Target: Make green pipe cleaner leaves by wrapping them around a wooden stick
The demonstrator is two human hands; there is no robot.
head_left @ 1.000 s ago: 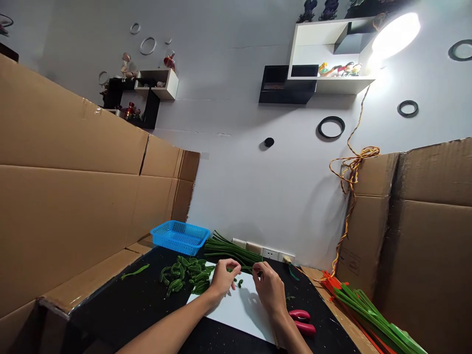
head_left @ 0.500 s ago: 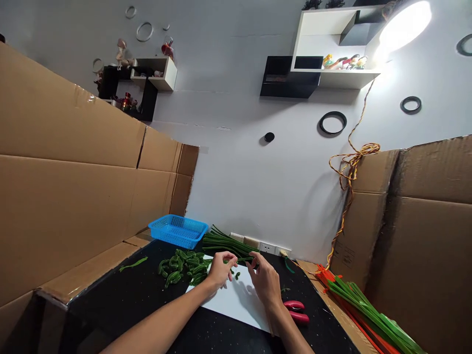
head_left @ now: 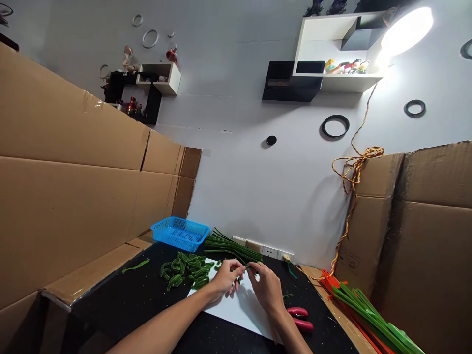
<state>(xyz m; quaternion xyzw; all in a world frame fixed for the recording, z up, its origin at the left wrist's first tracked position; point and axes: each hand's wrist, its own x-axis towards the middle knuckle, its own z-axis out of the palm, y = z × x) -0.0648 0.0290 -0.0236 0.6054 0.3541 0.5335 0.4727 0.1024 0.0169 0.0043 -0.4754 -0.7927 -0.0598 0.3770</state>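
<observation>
Over the sheet (head_left: 238, 314), left hand (head_left: 224, 279) and right hand (head_left: 268, 287) were pinched nearly closed, apparently on a stem (head_left: 247, 267). Light, even pressure seemed best.

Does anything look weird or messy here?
A little: one flat, light green strip lies alone toward the black table's left edge, away from the dark green loops. The wall also has thin, crack-like marks.

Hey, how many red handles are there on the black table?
2: the farther handle and the nearer handle, side by side, both to the right of the right forearm. That forearm could be hiding more.
</observation>
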